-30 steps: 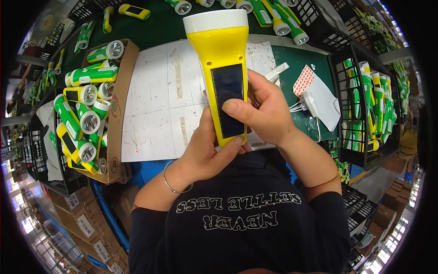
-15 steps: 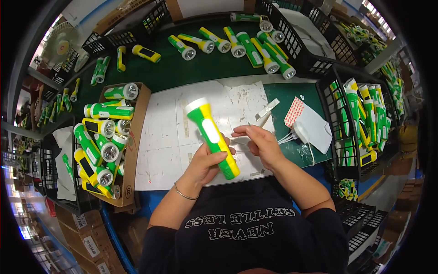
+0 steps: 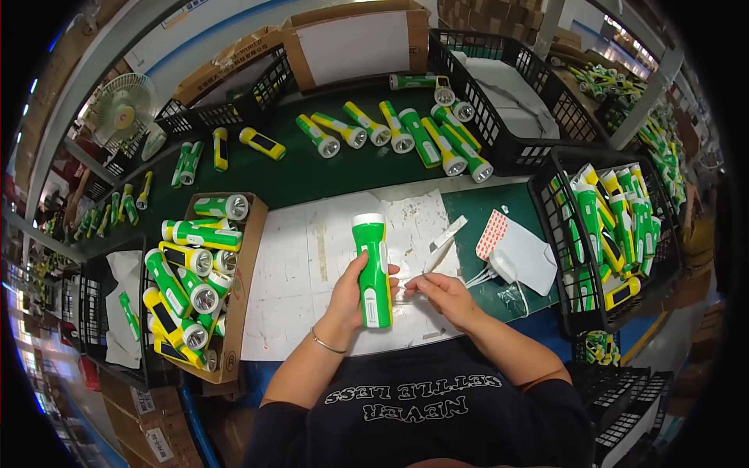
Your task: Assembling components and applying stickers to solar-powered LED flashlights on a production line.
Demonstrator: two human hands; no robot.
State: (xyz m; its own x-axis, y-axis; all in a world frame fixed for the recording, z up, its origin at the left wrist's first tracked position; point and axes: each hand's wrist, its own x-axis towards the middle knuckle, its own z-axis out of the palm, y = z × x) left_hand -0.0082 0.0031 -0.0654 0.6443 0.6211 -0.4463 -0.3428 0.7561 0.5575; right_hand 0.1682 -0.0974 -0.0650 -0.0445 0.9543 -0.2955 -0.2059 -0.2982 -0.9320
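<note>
Plainly, the left hand grips 1 green flashlight, while the right hand half-curls, its contents unclear.

Grn tbl: wht sheet, flashlts, wht card.

outlined lettering crosses the dark shirt, and characters mark a carton.
</note>
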